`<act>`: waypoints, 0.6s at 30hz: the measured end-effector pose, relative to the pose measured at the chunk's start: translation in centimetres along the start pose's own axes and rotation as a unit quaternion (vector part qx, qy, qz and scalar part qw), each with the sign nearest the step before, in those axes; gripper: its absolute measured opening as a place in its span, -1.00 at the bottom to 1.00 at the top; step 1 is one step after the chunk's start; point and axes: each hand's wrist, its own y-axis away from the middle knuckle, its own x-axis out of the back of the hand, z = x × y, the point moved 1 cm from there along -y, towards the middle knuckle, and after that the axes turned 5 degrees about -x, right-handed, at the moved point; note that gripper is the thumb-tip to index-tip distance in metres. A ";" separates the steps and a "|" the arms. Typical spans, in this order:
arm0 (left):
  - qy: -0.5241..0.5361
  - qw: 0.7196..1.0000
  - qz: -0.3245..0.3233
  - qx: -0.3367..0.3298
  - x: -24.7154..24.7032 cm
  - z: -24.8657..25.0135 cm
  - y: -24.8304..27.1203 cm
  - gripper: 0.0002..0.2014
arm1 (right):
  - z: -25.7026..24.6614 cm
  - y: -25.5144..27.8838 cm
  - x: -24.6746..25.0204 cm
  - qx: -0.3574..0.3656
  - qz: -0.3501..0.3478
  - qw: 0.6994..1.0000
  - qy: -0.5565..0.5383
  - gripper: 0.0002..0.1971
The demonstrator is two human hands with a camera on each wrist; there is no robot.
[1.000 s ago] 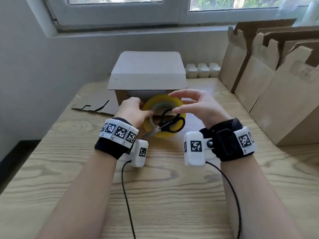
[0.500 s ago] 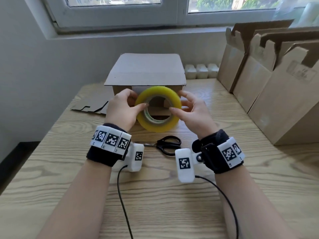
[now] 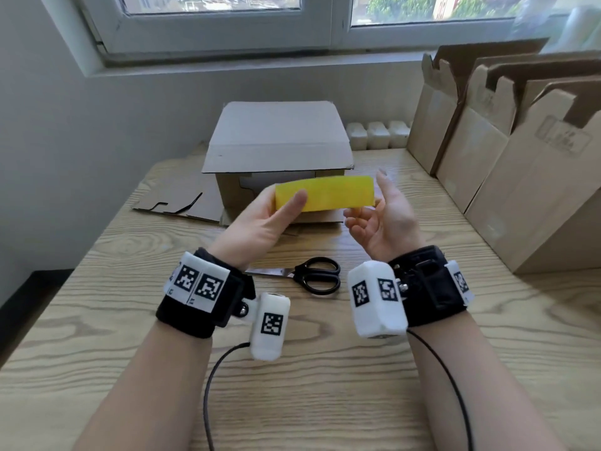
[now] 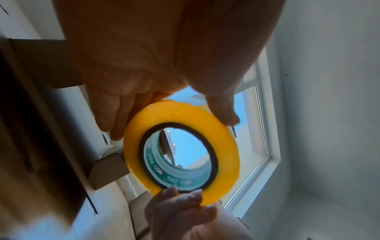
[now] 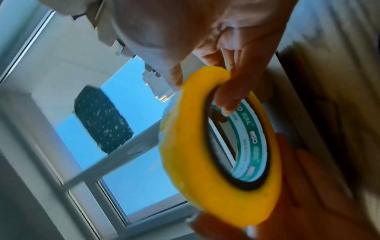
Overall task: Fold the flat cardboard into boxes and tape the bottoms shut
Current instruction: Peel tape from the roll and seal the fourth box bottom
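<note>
Both hands are gripping the yellow tape roll [image 3: 324,193]: left hand [image 3: 260,219] pinching its rim, right hand [image 3: 383,216] hooking fingers into the core; the folded box [image 3: 276,138] is apparently awaiting tape.

I see the yellow tape [image 3: 325,193] lifted edge-on above the table, before the box [image 3: 276,148], whose front flap hangs open; flat cardboard [image 3: 172,203] lies at its left.

The tape roll [image 3: 325,193] hides part of the folded box [image 3: 276,141]; right wrist view is blurred.
</note>
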 end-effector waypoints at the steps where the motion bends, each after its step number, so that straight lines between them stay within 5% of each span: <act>1: 0.045 0.999 0.001 0.018 -0.2 -0.1 0.0 -0.03 | 0.2 -0.1 -0.1 0.020 0.016 0.999 0.021 -0.58; 7: 0.236 0.959 0.081 0.137 0.4 -0.2 -0.2 -0.40 | 1.1 -0.5 -0.2 0.105 0.082 0.983 0.125 -0.74; 12: 0.201 0.965 0.096 0.139 -0.4 -0.1 0.3 -0.52 | 1.3 -0.6 -0.6 0.192 0.120 0.950 0.215 -0.78; 15: 0.113 0.978 0.101 0.144 -1.4 0.2 0.4 -0.59 | 1.2 0.1 -1.2 0.256 0.062 0.949 0.173 -0.74; 18: 0.050 0.984 0.094 0.145 -1.7 -0.1 0.2 -0.38 | 1.6 0.2 -1.8 0.329 0.027 0.909 0.255 -0.83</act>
